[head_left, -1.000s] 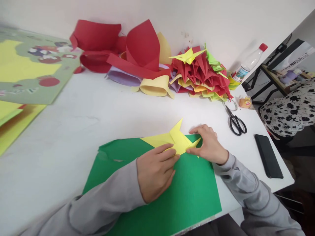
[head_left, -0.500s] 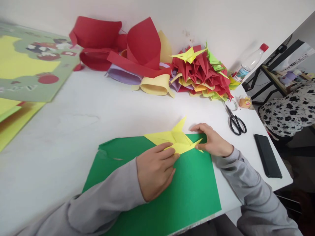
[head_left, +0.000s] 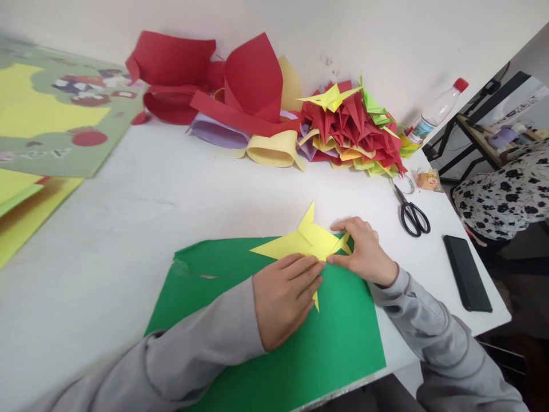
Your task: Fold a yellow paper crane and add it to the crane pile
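Note:
A yellow folded-paper fish (head_left: 315,237) lies on a green sheet (head_left: 338,326), its upper fin reaching past the sheet's far edge. My left hand (head_left: 289,300) rests palm down on it, fingers stretched out and side by side over the lower edge of its body. Another yellow point sticks out beneath those fingers, and my left thumb is hidden. Around the tail at the right curves my right hand (head_left: 364,252), thumb and index finger apart. Its thumb tip touches the body's lower right edge, while the index finger lies beyond the upper edge.
Along the wall stand red paper rolls (head_left: 253,80) and a pile of folded red paper (head_left: 343,126). Black scissors (head_left: 414,217), a phone (head_left: 466,273), a wrapped snack (head_left: 428,179) and a bottle (head_left: 435,111) are at right. A decorated board (head_left: 103,151) lies left. A person in a patterned garment (head_left: 510,183) is nearby.
The folded fish now lies spread out, with a lower point showing beneath my left hand. My left hand has shifted right and flattened; my right thumb has moved left from the tail to the body.

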`<state>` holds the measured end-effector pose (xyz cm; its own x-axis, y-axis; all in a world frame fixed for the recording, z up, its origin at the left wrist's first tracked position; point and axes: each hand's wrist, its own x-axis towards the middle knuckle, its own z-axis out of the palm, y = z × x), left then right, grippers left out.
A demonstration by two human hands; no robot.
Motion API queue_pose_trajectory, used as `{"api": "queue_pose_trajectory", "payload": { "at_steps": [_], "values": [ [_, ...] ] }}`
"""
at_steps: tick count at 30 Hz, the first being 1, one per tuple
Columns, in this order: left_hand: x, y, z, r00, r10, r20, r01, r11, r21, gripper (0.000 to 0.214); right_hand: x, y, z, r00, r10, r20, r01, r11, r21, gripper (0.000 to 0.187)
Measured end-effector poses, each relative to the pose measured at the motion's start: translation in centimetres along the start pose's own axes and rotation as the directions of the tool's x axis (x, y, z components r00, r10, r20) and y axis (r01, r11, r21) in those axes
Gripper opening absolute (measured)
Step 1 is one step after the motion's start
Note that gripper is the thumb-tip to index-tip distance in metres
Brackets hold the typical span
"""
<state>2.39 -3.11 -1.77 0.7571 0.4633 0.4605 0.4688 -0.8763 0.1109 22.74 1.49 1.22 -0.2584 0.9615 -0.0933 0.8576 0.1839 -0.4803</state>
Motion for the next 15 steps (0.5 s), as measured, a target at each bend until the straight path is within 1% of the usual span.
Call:
{"api": "queue_pose_trajectory", "payload": {
  "at_steps": [4,8,11,15],
  "values": [
    [0.1,0.5,0.0,1.000,-0.019,0.011,0.019,1.000,0.002,0.028,0.2,0.1,0.1,1.000,0.008,-0.010,-0.007,1.000,0.019,0.048],
    [0.1,0.6,-0.5,1.000,-0.028,-0.011,0.028,0.999,-0.021,0.029,0.8,1.5,-0.1,1.000,-0.030,0.005,0.029,0.988,0.153,0.047],
    [0.1,0.4,-0.7,0.999,-0.020,-0.041,0.018,0.999,-0.038,0.028,1.2,2.4,0.0,0.998,-0.059,-0.005,0.058,0.970,0.237,0.047],
    [0.2,0.5,-0.7,0.999,-0.017,-0.040,0.017,1.000,-0.020,0.026,1.5,2.9,0.0,0.996,-0.083,-0.009,0.081,0.931,0.355,0.044]
  ]
}}
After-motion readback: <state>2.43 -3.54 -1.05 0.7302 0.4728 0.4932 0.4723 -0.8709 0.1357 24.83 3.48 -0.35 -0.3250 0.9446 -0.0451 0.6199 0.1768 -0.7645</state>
